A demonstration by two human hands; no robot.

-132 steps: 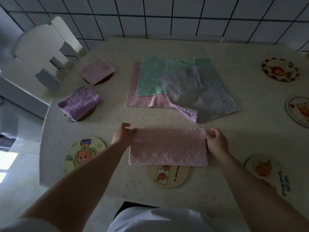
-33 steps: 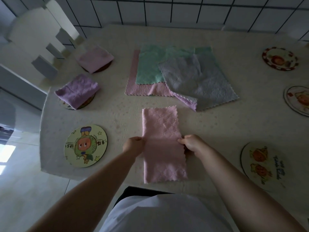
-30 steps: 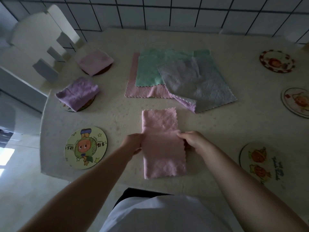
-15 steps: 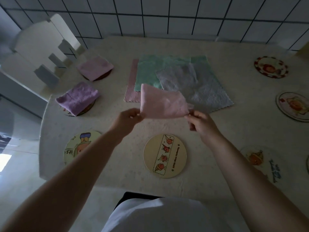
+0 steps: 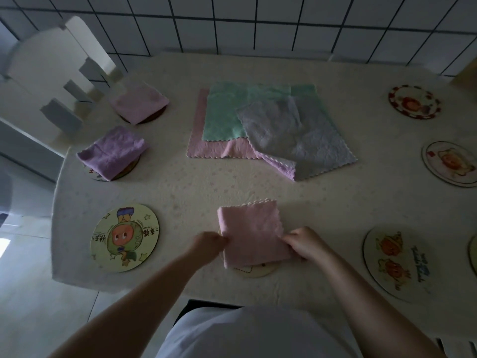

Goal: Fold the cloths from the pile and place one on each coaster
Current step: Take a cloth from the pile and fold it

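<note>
Between the hands, the folded pink cloth (image 5: 251, 233) covers a coaster (image 5: 254, 272) (only its near rim shows) on the desk (image 5: 335, 202). The left hand (image 5: 210, 244) pinches the cloth's left edge and the right hand (image 5: 305, 242) grips its right edge, both forearms reaching forward; the pile (image 5: 268, 127) lies beyond.

A: Where is the camera mounted?

B: On the person's head. It is the only view, so no overlap with a second view applies.

A: Which way does it face?

B: Forward and steeply down onto the table (image 5: 322, 202). The tiled wall (image 5: 258, 21) fills the top edge; the person's white shirt (image 5: 258, 334) fills the bottom edge.

A: How near is it?

B: Close. Both forearms enter from the bottom, and the left hand (image 5: 207, 242) and right hand (image 5: 305, 242) lie below centre. The wide-angle lens bends the table edges, and the white chair (image 5: 51, 73) appears at the upper left.
</note>
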